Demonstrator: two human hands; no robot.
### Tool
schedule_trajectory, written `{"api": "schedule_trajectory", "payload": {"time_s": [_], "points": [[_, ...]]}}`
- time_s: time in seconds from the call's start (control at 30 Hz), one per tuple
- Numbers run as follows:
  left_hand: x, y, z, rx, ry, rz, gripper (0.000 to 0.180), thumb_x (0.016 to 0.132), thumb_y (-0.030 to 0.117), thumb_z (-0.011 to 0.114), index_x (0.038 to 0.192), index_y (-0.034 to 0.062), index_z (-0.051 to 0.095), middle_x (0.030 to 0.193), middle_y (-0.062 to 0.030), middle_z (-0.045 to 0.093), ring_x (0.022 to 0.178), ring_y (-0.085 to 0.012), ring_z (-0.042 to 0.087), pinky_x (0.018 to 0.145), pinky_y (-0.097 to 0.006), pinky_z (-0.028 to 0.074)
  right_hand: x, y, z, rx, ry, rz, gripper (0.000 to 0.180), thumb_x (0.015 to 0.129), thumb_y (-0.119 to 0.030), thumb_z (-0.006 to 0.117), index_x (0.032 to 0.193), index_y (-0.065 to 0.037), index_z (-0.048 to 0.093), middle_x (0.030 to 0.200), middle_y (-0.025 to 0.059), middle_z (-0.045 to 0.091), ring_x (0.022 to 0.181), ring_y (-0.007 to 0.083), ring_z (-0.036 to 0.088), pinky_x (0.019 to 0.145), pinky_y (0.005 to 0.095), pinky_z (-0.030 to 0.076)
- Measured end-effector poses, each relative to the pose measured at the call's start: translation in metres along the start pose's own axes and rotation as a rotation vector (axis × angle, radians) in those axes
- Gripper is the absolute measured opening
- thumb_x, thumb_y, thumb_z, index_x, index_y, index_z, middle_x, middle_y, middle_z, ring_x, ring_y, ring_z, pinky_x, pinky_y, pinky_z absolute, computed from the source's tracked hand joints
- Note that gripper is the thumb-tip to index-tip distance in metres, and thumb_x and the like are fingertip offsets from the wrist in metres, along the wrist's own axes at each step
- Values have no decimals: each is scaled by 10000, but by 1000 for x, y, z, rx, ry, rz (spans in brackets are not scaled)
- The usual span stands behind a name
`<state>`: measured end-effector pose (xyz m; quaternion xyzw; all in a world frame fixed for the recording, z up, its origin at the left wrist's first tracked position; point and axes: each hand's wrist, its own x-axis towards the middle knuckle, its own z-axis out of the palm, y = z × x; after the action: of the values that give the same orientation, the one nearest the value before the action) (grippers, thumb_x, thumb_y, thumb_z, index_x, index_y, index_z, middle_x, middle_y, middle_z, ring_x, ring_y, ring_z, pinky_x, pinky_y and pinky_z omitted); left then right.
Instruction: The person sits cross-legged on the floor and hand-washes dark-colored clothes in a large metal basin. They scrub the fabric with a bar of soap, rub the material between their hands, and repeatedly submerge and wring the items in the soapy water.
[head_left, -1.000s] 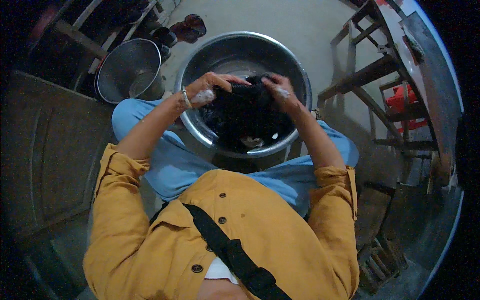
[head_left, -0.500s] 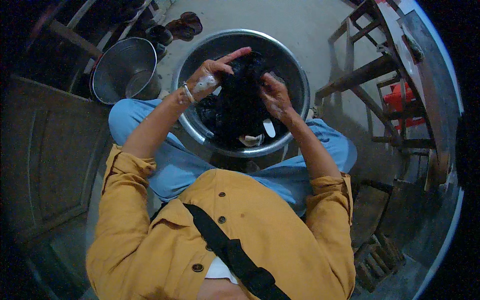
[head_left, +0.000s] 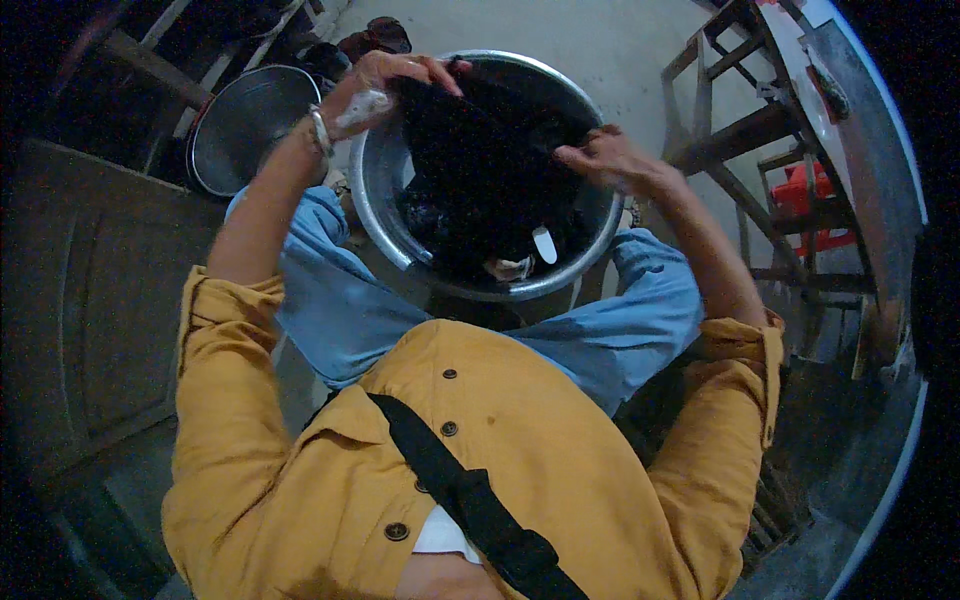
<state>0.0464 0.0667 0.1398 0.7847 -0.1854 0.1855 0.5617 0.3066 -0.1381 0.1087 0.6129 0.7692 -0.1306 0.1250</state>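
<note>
A dark, wet-looking cloth or garment [head_left: 490, 150] is stretched between my two hands over a round metal basin [head_left: 383, 240]. My left hand [head_left: 395, 80], with suds on its back and a bracelet at the wrist, pinches its upper left edge. At the right side my right hand [head_left: 610, 160] is closed on the same cloth. Inside the basin, near its front rim, lie a white oblong piece [head_left: 544, 245] and a crumpled pale cloth [head_left: 508, 268]. The rest of the basin's contents is too dark to make out.
A second metal basin [head_left: 250, 125] stands left of mine, close to several shoes [head_left: 375, 38]. Wooden bench legs [head_left: 735, 140] rise on the right, with a red plastic thing [head_left: 800, 195] behind. A wooden panel [head_left: 110, 300] is at the left.
My hands have moved apart and up, the left toward the far left rim, the right outward to the right. The dark cloth is now spread wider between them.
</note>
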Motion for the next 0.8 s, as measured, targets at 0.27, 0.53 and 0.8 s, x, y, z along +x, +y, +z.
{"api": "schedule_trajectory", "payload": {"time_s": [0.27, 0.53, 0.8], "points": [[29, 19, -106, 590, -20, -26, 256, 762, 100, 538, 1010, 36, 524, 967, -98, 551, 941, -200, 504, 824, -294, 399, -52, 60, -141, -463, 479, 68, 95, 711, -123, 597, 796, -98, 631, 830, 65, 579, 819, 208, 528, 774, 309, 418], [16, 50, -140, 1548, -279, 136, 301, 815, 181, 491, 1091, 64, 470, 1019, -54, 483, 890, -173, 471, 764, -341, 407, -40, 22, -200, -518, 589, -238, 48, 736, -55, 574, 692, -45, 557, 786, 106, 527, 798, 262, 490, 727, 375, 387], [23, 72, -127, 1067, -14, -508, 421, 750, 222, 578, 1118, 57, 455, 955, -68, 490, 750, -127, 494, 636, -285, 417, -40, 26, -187, 68, 600, -260, 121, 797, -97, 546, 736, 8, 541, 810, 106, 499, 698, 254, 495, 630, 356, 404]]}}
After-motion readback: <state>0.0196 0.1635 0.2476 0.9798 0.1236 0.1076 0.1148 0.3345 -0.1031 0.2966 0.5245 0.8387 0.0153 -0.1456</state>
